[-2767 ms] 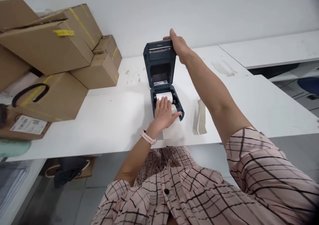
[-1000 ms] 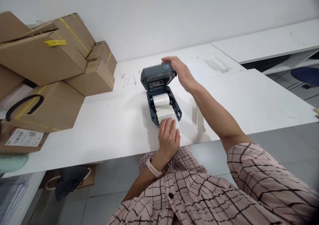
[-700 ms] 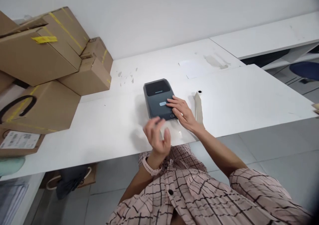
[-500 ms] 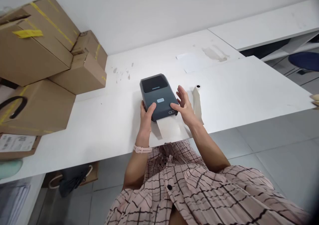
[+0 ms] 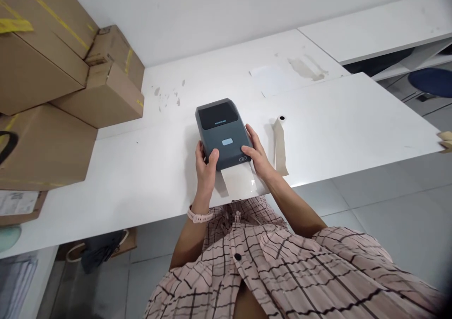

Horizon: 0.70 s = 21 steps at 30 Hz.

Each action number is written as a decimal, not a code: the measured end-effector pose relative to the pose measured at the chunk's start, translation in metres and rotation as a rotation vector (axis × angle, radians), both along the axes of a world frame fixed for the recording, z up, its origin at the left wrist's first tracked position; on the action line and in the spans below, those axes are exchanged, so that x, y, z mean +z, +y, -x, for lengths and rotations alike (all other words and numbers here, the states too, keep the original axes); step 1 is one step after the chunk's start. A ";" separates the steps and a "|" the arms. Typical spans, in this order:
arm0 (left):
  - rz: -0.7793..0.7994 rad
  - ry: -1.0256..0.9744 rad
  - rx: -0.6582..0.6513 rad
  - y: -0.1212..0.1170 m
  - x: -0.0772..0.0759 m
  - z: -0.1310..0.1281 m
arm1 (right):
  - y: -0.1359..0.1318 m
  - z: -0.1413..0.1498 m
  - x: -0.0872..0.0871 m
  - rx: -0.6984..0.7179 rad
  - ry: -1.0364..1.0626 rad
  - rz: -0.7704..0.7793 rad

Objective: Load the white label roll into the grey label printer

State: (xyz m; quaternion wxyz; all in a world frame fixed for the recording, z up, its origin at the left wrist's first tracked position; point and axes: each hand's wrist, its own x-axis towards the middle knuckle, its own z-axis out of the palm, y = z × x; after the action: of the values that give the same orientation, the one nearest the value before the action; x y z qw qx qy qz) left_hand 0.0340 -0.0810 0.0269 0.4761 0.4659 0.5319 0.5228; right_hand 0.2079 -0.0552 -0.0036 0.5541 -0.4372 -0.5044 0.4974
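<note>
A dark blue-grey label printer (image 5: 223, 133) sits on the white table with its lid closed. From its front slot a strip of label paper (image 5: 239, 181) hangs out toward the table's near edge. My left hand (image 5: 205, 170) grips the printer's left front side, thumb on top and fingers along the side. On the opposite side, my right hand (image 5: 259, 154) holds the right front corner, its thumb on the lid near a round button mark. The label roll inside is hidden by the lid.
Right of the printer lies a small paper roll core (image 5: 280, 142) with a trailing beige strip. Stacked cardboard boxes (image 5: 116, 93) fill the table's left side. A white sheet (image 5: 268, 79) lies behind. A blue stool (image 5: 432, 82) stands far right.
The printer's lid, raised earlier with my right hand, has come down and closed. My left hand left the paper strip, and both hands now hold the printer's sides.
</note>
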 end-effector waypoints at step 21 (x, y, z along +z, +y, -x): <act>0.312 -0.115 -0.108 -0.063 -0.028 -0.006 | -0.010 0.012 0.044 -0.181 -0.838 -0.708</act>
State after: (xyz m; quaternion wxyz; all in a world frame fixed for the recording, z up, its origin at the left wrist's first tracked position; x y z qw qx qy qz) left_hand 0.0403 -0.1437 -0.0015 0.5995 0.3836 0.5528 0.4335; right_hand 0.1956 -0.0656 0.0404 0.4598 -0.4262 -0.7784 0.0313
